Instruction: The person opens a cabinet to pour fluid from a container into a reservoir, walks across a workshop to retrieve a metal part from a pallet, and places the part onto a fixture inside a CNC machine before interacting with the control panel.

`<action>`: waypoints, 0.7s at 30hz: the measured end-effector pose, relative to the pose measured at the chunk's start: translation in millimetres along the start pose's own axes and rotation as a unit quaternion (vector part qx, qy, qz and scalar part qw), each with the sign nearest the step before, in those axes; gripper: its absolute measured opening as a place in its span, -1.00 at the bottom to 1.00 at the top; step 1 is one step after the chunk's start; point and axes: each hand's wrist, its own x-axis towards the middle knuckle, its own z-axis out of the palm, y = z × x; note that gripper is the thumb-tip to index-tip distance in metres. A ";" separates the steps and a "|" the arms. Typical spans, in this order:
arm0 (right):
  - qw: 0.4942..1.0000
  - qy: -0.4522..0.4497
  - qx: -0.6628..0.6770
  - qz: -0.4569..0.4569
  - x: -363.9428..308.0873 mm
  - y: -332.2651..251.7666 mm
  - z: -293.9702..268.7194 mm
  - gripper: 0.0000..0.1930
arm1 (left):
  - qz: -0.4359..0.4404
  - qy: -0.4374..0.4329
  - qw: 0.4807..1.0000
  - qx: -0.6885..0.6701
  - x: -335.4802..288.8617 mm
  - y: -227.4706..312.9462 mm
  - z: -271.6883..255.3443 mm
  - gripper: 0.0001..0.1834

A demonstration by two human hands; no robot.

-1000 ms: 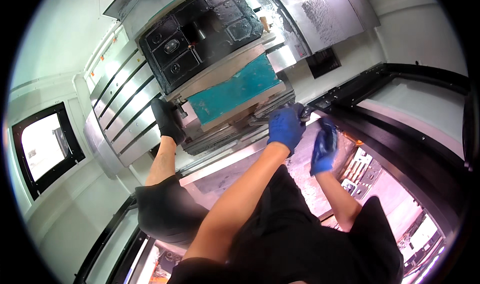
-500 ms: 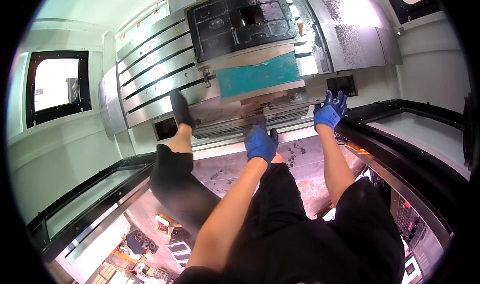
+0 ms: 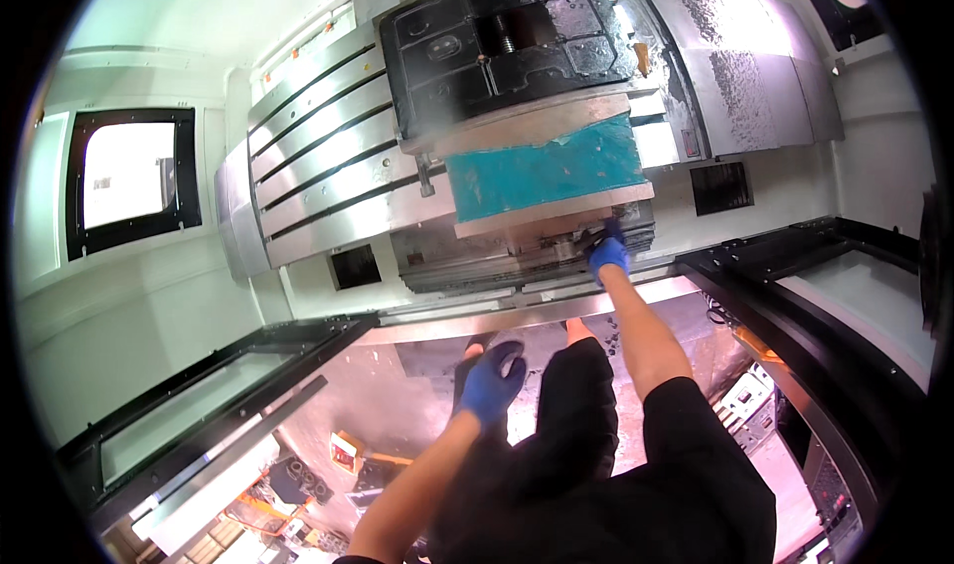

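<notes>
My left hand, in a blue glove with dark fingers, hangs in front of the machine's sill, over my leg. Its fingers curve with the thumb held apart, and nothing shows between them. Farther forward, my right hand, gloved alike, reaches over the sill to the dark, grimy metal cover below the table. Its dark fingers blend into that surface, so their grip is hidden. Just beyond stands a block with a teal front face, and on top of it lies a black ribbed plate with a rectangular opening.
A slotted metal table extends left of the block, and sloping metal covers lie to its right. Black-framed doors stand on both sides of me. A bright metal sill crosses in front. Dark square openings flank the cover.
My raised left leg has come down from the machine's edge. My left hand has drawn back toward me; my right hand has left the right door frame and moved inward onto the dark cover.
</notes>
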 end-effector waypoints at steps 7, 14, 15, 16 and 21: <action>0.730 -0.114 0.673 0.022 -7.2 -66.6 140.1 -0.47 | -0.043 0.081 0.996 -0.010 15.2 -48.5 -69.7 -0.68; 0.658 -0.040 0.748 0.079 -10.3 -52.6 145.6 -0.62 | 0.060 -0.065 0.959 0.270 142.1 -73.2 -100.6 -0.30; 0.511 -0.076 0.842 0.157 -33.3 -65.6 122.4 -0.64 | 0.035 -0.114 0.949 0.291 163.9 -73.1 -90.2 -0.18; 0.585 -0.086 0.797 0.127 -48.8 -69.2 108.3 -0.64 | 0.121 -0.125 0.930 0.324 191.5 -85.2 -73.7 -0.13; 0.847 -0.046 0.523 0.081 -81.1 -75.8 64.2 -0.67 | 0.298 -0.250 0.859 0.332 303.5 -94.3 48.4 -0.20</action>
